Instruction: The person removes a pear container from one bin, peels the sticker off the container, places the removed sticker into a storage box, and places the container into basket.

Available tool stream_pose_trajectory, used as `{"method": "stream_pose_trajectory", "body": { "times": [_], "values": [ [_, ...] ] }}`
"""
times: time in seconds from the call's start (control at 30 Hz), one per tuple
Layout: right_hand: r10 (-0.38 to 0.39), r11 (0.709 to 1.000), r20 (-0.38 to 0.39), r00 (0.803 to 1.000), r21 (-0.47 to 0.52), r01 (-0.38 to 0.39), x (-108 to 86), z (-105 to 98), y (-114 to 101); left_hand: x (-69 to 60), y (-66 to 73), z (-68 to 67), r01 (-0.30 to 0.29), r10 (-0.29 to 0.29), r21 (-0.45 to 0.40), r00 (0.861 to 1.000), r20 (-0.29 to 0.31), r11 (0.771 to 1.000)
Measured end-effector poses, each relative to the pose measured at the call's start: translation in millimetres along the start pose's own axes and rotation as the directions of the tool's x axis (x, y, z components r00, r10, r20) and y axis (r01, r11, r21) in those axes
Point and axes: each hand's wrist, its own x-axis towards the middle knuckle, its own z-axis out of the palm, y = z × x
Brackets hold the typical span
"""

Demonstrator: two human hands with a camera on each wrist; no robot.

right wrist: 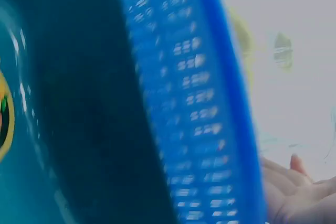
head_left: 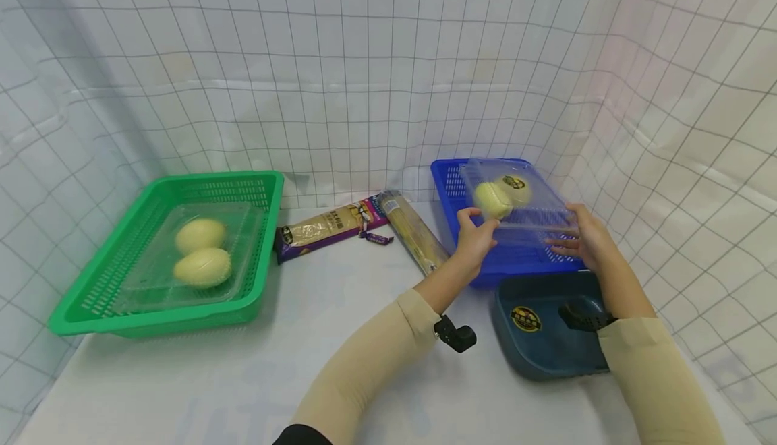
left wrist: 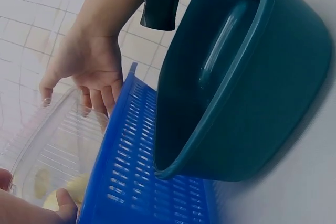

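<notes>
Both hands hold a clear plastic box (head_left: 540, 218) tilted over the blue basket (head_left: 450, 192). Inside the box lie two pale yellow, rounded items (head_left: 493, 200); a dark round sticker shows above one of them. My left hand (head_left: 475, 239) pinches the box's near left corner. My right hand (head_left: 591, 239) grips its near right corner, thumb on top and fingers below. The left wrist view shows the right hand (left wrist: 94, 66) at one end of the box (left wrist: 58, 140), beside the basket (left wrist: 142, 145). In the right wrist view the basket rim (right wrist: 231, 87) hides much of the box.
A teal tub (head_left: 552, 344) stands in front of the blue basket. The green basket (head_left: 267, 229) at left holds another clear box with two yellow items (head_left: 203, 268). Between the baskets lie a purple-and-gold packet (head_left: 328, 230), a small purple wrapper (head_left: 376, 238) and a long noodle-like pack (head_left: 413, 230).
</notes>
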Motion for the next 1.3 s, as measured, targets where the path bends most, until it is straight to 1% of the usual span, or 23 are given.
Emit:
{"method": "stream_pose_trajectory", "body": {
  "times": [0.13,0.27,0.47,0.57,0.73,0.83,0.97,1.03,1.1,1.2,1.3],
  "values": [
    [0.033,0.997,0.034,0.999,0.07,-0.035,-5.9,5.5,-5.5,-5.5,2.2,-5.2,-0.001,0.001,-0.013,1.0,0.003,1.0],
    [0.021,0.987,0.051,0.998,0.156,-0.029,-14.8,10.9,-8.6,-13.1,4.2,-8.4,-0.008,0.008,-0.001,1.0,0.006,1.0],
    [-0.042,0.959,0.037,0.998,0.282,0.03,-30.8,18.4,-13.3,-31.0,10.0,-10.1,-0.065,0.065,-0.026,0.998,0.005,0.998],
    [-0.078,0.946,0.012,0.997,0.318,0.07,-36.9,23.0,-15.1,-39.2,12.6,-11.6,-0.084,0.084,-0.033,0.996,0.001,0.996],
    [-0.135,0.927,-0.033,0.99,0.35,0.138,-45.4,30.7,-16.0,-52.2,17.7,-19.1,-0.069,0.069,-0.014,0.998,0.005,0.997],
    [-0.145,0.912,-0.04,0.989,0.381,0.149,-50.0,35.3,-17.0,-60.3,21.4,-27.8,-0.048,0.048,-0.005,0.998,0.038,0.999],
    [-0.138,0.89,-0.026,0.99,0.436,0.135,-56.2,41.2,-18.8,-68.2,28.4,-44.4,-0.023,0.021,0.018,0.994,0.105,1.0],
    [-0.137,0.877,-0.008,0.991,0.464,0.125,-59.6,43.4,-19.7,-69.8,33.8,-53.4,-0.013,0.008,0.039,0.993,0.119,0.999],
    [-0.133,0.859,0.014,0.991,0.5,0.108,-63.1,45.0,-20.5,-68.7,38.9,-62.3,-0.013,0.007,0.054,0.994,0.109,0.998],
    [-0.128,0.831,0.048,0.991,0.551,0.08,-67.4,47.4,-21.4,-61.3,46.1,-75.4,-0.015,0.01,0.05,0.996,0.085,0.999],
    [-0.135,0.816,0.078,0.988,0.574,0.066,-70.6,49.9,-21.4,-50.3,52.6,-88.5,-0.028,0.025,0.034,0.996,0.084,0.999]
  ]
}}
